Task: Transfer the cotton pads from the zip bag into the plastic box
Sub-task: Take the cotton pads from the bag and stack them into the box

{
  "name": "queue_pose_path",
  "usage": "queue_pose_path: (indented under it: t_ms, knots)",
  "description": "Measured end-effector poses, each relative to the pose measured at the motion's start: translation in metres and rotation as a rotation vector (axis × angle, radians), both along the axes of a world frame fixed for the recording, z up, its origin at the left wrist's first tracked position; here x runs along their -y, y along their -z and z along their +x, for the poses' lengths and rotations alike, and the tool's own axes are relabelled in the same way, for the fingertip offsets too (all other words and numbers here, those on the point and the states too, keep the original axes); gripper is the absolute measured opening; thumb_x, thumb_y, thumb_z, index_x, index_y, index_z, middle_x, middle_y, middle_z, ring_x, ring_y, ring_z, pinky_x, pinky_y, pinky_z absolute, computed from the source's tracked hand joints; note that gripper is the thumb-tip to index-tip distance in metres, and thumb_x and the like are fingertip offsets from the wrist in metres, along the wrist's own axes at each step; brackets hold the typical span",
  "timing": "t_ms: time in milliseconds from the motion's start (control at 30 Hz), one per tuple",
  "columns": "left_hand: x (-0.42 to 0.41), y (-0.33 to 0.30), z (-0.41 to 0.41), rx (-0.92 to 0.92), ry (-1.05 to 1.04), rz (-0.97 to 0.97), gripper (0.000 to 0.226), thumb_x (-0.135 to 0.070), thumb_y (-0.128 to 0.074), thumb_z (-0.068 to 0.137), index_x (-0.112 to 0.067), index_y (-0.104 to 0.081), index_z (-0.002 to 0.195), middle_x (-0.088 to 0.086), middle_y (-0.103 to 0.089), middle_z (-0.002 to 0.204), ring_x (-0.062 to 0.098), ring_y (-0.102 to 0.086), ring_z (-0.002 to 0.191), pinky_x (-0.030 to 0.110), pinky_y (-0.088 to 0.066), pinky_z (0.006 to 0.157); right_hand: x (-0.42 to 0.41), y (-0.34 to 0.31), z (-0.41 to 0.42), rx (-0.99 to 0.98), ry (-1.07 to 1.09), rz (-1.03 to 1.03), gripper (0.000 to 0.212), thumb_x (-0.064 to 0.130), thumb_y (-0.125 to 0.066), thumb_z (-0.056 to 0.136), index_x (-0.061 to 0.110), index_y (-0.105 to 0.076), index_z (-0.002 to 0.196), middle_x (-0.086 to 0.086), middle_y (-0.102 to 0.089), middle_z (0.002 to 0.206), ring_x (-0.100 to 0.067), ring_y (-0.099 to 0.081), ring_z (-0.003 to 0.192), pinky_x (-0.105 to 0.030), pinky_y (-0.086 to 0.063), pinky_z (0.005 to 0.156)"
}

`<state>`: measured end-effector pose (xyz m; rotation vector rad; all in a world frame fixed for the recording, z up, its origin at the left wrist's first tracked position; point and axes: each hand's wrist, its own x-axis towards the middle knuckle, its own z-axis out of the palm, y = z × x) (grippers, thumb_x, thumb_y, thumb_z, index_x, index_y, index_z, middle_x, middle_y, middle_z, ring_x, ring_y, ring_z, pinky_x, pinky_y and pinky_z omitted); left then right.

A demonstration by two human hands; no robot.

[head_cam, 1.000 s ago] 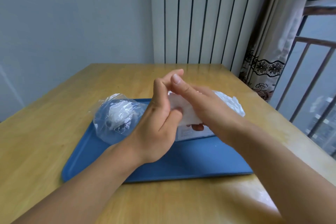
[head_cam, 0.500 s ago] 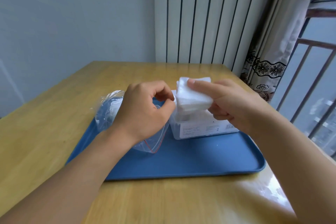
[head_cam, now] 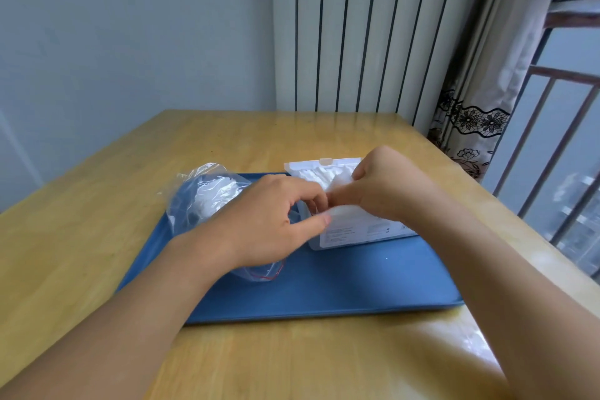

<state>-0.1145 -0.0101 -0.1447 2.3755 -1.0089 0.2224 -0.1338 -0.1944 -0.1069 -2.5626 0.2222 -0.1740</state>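
Observation:
A clear zip bag [head_cam: 207, 195] with a red seal lies on the left of the blue tray [head_cam: 324, 289], with white cotton pads still inside it. The translucent plastic box [head_cam: 357, 232] stands on the tray's right, its lid [head_cam: 324, 164] tipped open at the back. My right hand [head_cam: 389, 188] is over the box and holds a stack of cotton pads [head_cam: 334, 183] down in its opening. My left hand [head_cam: 269, 221] grips the box's left end, thumb on the front wall, fingers curled at the rim. Both hands hide much of the box's inside.
The tray sits on a wooden table [head_cam: 97, 221]. A white radiator [head_cam: 357, 26] stands behind the table, and a patterned curtain [head_cam: 470, 107] and window railing are at the right.
My right hand lowered the stack of pads from above the box down into it. My left hand left the zip bag and moved right to the box's left end.

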Motion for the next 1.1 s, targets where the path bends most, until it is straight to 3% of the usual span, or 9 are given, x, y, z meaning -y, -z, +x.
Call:
queue_pose_path:
  t_ms: [100, 267, 433, 500, 600, 700, 900, 1000, 1100]
  knots:
    - [0.000, 0.005, 0.001, -0.021, 0.011, 0.072, 0.030, -0.058, -0.054, 0.086, -0.034, -0.072, 0.091, -0.017, -0.060, 0.093, 0.001, -0.057, 0.092, 0.029, -0.047, 0.078, -0.006, -0.002, 0.000, -0.019, 0.018, -0.198, 0.055, 0.042, -0.085, 0.058, 0.017, -0.036, 0.054, 0.005, -0.033, 0.045, -0.018, -0.032, 0.044, -0.026, -0.021, 0.045]
    - [0.002, 0.007, -0.001, -0.021, 0.017, 0.153, 0.054, -0.069, -0.042, 0.083, -0.030, -0.075, 0.100, -0.018, -0.061, 0.107, 0.007, -0.058, 0.105, 0.037, -0.051, 0.089, -0.024, -0.001, 0.002, 0.030, -0.011, -0.494, 0.032, 0.028, -0.066, 0.081, 0.019, -0.037, 0.069, 0.002, -0.047, 0.067, -0.012, -0.040, 0.054, -0.025, -0.027, 0.046]
    - [0.001, 0.005, -0.002, -0.001, 0.006, 0.191, 0.056, -0.074, -0.041, 0.082, -0.032, -0.073, 0.101, -0.019, -0.063, 0.105, 0.006, -0.058, 0.102, 0.037, -0.052, 0.087, -0.013, 0.004, 0.001, 0.051, -0.048, -0.395, 0.044, 0.049, -0.064, 0.075, 0.019, -0.038, 0.056, 0.003, -0.040, 0.053, -0.019, -0.039, 0.050, -0.027, -0.028, 0.051]
    - [0.001, 0.005, -0.002, -0.009, 0.013, 0.192, 0.054, -0.072, -0.044, 0.082, -0.032, -0.073, 0.102, -0.022, -0.063, 0.108, 0.005, -0.057, 0.103, 0.037, -0.052, 0.087, -0.007, 0.002, -0.004, 0.062, -0.054, -0.322, 0.047, 0.063, -0.060, 0.067, 0.018, -0.051, 0.056, 0.001, -0.048, 0.052, -0.025, -0.048, 0.055, -0.033, -0.036, 0.055]
    - [0.003, 0.003, -0.004, -0.027, 0.017, 0.199, 0.045, -0.068, -0.052, 0.084, -0.033, -0.071, 0.106, -0.028, -0.058, 0.111, 0.006, -0.057, 0.105, 0.038, -0.052, 0.088, 0.001, -0.003, -0.008, 0.072, -0.117, -0.240, 0.049, 0.053, -0.074, 0.071, 0.005, -0.073, 0.084, -0.013, -0.068, 0.070, -0.024, -0.056, 0.060, -0.033, -0.046, 0.057]
    - [0.007, 0.003, -0.007, -0.040, 0.004, 0.224, 0.040, -0.064, -0.060, 0.087, -0.031, -0.071, 0.104, -0.022, -0.059, 0.109, 0.007, -0.056, 0.101, 0.037, -0.051, 0.087, 0.002, -0.004, -0.006, 0.088, -0.129, -0.242, 0.045, 0.043, -0.080, 0.072, -0.001, -0.071, 0.081, -0.019, -0.065, 0.071, -0.022, -0.049, 0.059, -0.030, -0.038, 0.054]
    - [0.009, 0.006, -0.008, -0.010, -0.039, 0.245, 0.041, -0.065, -0.058, 0.087, -0.027, -0.072, 0.098, -0.015, -0.059, 0.101, 0.010, -0.056, 0.094, 0.038, -0.051, 0.081, -0.014, 0.010, -0.005, 0.108, -0.123, -0.357, 0.038, 0.044, -0.068, 0.086, 0.013, -0.051, 0.071, -0.002, -0.054, 0.071, -0.024, -0.053, 0.069, -0.030, -0.032, 0.050]
    - [0.010, 0.006, -0.009, 0.003, -0.035, 0.234, 0.040, -0.064, -0.059, 0.087, -0.026, -0.071, 0.096, -0.016, -0.059, 0.102, 0.010, -0.056, 0.093, 0.037, -0.052, 0.079, -0.009, 0.005, -0.011, 0.075, -0.139, -0.385, 0.037, 0.049, -0.062, 0.091, 0.013, -0.058, 0.080, -0.003, -0.061, 0.080, -0.022, -0.055, 0.070, -0.031, -0.039, 0.055]
    - [0.008, 0.007, -0.007, -0.006, -0.013, 0.206, 0.044, -0.065, -0.058, 0.087, -0.027, -0.072, 0.104, -0.017, -0.061, 0.108, 0.010, -0.059, 0.094, 0.037, -0.053, 0.079, -0.011, -0.001, -0.022, 0.281, -0.132, -0.451, 0.030, 0.048, -0.057, 0.093, 0.019, -0.065, 0.092, 0.003, -0.065, 0.084, -0.023, -0.061, 0.075, -0.030, -0.043, 0.056]
